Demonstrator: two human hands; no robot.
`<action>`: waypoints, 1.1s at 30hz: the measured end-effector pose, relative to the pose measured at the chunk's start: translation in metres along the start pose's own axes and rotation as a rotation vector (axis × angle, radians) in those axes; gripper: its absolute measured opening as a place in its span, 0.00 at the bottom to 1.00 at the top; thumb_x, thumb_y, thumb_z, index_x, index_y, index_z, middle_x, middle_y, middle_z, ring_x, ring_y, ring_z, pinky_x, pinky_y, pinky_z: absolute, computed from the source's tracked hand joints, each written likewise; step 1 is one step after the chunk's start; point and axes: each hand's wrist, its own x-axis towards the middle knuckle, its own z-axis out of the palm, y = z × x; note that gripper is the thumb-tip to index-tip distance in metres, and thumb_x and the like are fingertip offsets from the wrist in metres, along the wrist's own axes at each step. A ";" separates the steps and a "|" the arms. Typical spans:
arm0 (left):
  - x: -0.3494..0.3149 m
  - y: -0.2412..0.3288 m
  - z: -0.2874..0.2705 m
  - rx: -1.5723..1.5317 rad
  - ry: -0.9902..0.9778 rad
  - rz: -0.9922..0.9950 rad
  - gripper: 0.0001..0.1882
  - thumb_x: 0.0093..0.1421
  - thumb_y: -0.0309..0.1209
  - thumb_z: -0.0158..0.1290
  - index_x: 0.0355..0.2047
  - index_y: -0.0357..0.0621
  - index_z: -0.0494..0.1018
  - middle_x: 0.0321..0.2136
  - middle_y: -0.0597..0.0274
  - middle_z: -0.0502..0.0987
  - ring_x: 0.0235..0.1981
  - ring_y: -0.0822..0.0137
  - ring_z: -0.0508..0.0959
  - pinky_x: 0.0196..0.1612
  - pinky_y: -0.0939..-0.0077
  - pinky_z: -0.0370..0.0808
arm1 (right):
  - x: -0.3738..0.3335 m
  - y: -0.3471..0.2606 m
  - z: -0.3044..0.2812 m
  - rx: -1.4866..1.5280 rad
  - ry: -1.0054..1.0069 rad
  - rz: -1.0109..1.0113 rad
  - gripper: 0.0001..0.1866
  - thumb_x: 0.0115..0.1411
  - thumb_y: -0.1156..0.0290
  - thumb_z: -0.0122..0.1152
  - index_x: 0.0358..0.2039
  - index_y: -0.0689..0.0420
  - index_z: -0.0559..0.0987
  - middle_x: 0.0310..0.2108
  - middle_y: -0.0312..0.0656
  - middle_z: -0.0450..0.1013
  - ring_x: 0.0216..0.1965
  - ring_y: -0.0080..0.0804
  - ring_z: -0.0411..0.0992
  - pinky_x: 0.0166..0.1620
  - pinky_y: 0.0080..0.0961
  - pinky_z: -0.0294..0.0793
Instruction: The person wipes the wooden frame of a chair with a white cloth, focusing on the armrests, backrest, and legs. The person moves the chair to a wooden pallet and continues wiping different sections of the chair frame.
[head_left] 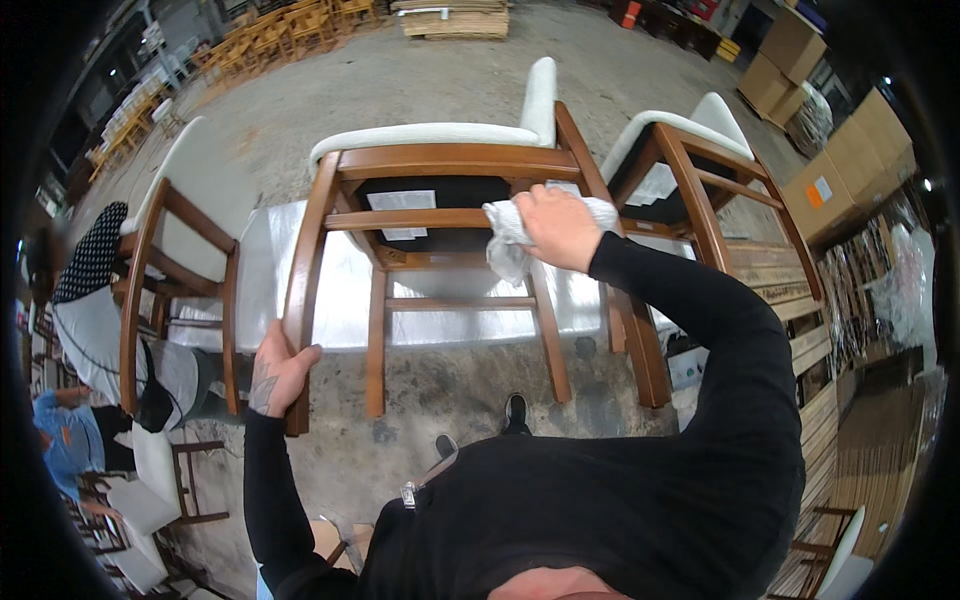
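A brown wooden chair (440,160) with pale upholstery is in front of me, its dark seat underside and white labels turned toward me. My left hand (280,368) is closed round the lower part of its left leg (312,260), the thumb on the near side and the other fingers mostly hidden. My right hand (558,228) is closed on a crumpled white cloth (510,250). The cloth lies against the right end of the chair's side rail (410,218), close to the rear leg (588,160).
Similar chairs stand at the left (185,240) and right (690,180), beside a silver-covered surface (270,260). A person (100,310) is behind the left chair, another (75,430) lower down. Wooden slats (780,275) and cardboard boxes (850,165) occupy the right.
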 end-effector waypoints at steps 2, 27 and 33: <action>0.000 0.001 -0.001 -0.025 -0.012 -0.003 0.26 0.50 0.35 0.62 0.44 0.30 0.69 0.36 0.37 0.77 0.41 0.44 0.78 0.45 0.59 0.73 | 0.036 -0.030 0.006 0.040 0.010 -0.098 0.20 0.50 0.65 0.68 0.40 0.61 0.73 0.37 0.52 0.74 0.40 0.49 0.77 0.41 0.41 0.77; -0.006 0.009 -0.010 0.000 -0.092 -0.102 0.27 0.52 0.40 0.62 0.40 0.29 0.67 0.33 0.37 0.77 0.39 0.43 0.79 0.45 0.56 0.75 | 0.019 0.056 -0.050 -0.022 0.357 0.022 0.32 0.50 0.58 0.70 0.55 0.51 0.73 0.60 0.51 0.65 0.60 0.49 0.65 0.56 0.45 0.69; -0.009 0.009 -0.011 0.019 -0.075 -0.036 0.23 0.54 0.36 0.58 0.40 0.30 0.65 0.29 0.38 0.77 0.36 0.43 0.80 0.43 0.55 0.76 | 0.061 0.061 -0.013 -0.242 -0.029 -0.234 0.50 0.52 0.58 0.71 0.71 0.43 0.53 0.71 0.58 0.46 0.71 0.57 0.47 0.67 0.54 0.55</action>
